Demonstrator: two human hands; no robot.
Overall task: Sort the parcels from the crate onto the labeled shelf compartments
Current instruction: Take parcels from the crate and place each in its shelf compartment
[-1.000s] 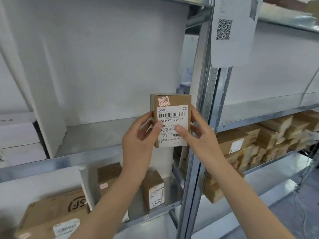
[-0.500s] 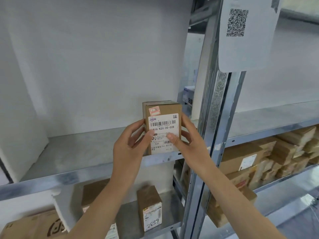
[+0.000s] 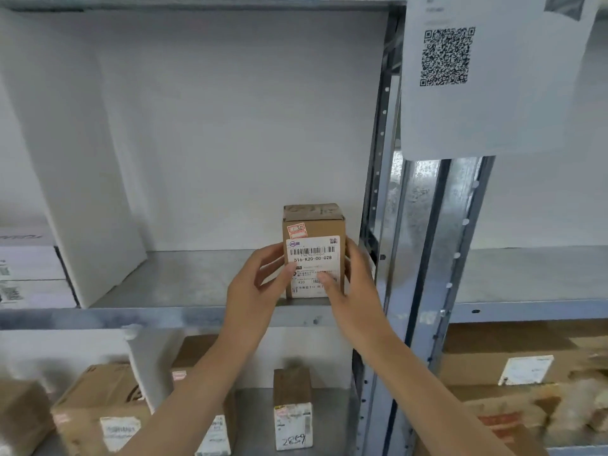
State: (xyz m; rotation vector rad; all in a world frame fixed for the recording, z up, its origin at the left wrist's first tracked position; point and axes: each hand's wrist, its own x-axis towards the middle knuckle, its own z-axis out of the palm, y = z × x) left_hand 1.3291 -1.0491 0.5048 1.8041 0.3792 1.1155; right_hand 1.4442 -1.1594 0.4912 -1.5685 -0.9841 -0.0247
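Looking into a steel rack bay: the shelf (image 3: 184,291) is dull galvanised sheet, mottled grey, with a folded front lip, and behind it runs a flat matte white back wall. A white divider panel (image 3: 82,192) stands at an angle on the left and closes off the compartment. To the right I see a perforated upright post (image 3: 424,258), spangled zinc with a row of holes, and a sheet of paper (image 3: 493,110) with a QR code hanging over its top. The parcel (image 3: 316,228) is a small brown cardboard box, taller than wide and upright. It is at the right end of this compartment, just beside the post, with its bottom edge meeting the shelf near the front lip. Its front carries a white label with a barcode and "516-K20-00-028", with a red-printed sticker above; the top flap shows pen scrawl. My left grip (image 3: 255,291) holds the box's left side, thumb laid on the label and fingers curled round the edge. My right grip (image 3: 357,284) holds the right side the same way, thumb on the label. On the shelf below stand more cardboard cartons, among them a narrow upright box (image 3: 292,409) marked "2859" in pen and a larger carton (image 3: 102,406). The bay to the right holds blurred brown boxes (image 3: 513,357). White cartons (image 3: 26,268) sit stacked at far left.
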